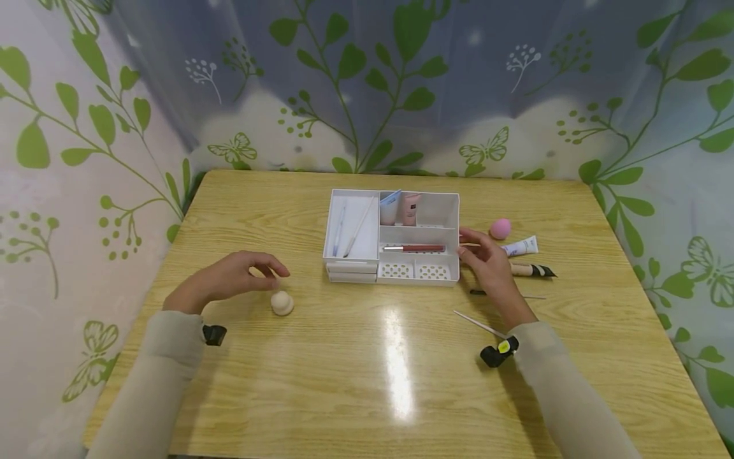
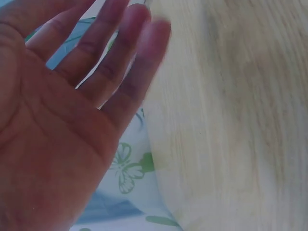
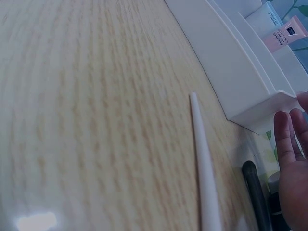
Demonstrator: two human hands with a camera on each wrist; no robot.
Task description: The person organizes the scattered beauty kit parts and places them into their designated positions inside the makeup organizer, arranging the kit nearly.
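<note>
In the head view my left hand (image 1: 229, 280) hovers over the table at left, its fingers loosely bent and holding nothing. Just below its fingertips stands a small cream-coloured, gourd-shaped makeup sponge (image 1: 281, 303). The left wrist view shows the palm (image 2: 53, 144) with fingers spread and slightly blurred. My right hand (image 1: 487, 261) rests at the right side of a white desk organizer (image 1: 352, 260), with thumb and fingertips by its outer wall. The organizer holds a blue-white tube (image 1: 390, 209), a pink tube (image 1: 410, 210), a dark red lip gloss tube (image 1: 423, 248) and two slim sticks.
Right of the organizer lie a pink makeup sponge (image 1: 501, 229), a white tube (image 1: 522, 246), a beige tube with a black striped end (image 1: 533, 270) and a black-handled thin tool (image 1: 477, 292). A white stick (image 3: 204, 173) lies near my right wrist. Leaf-patterned curtains (image 1: 401, 95) surround the wooden table.
</note>
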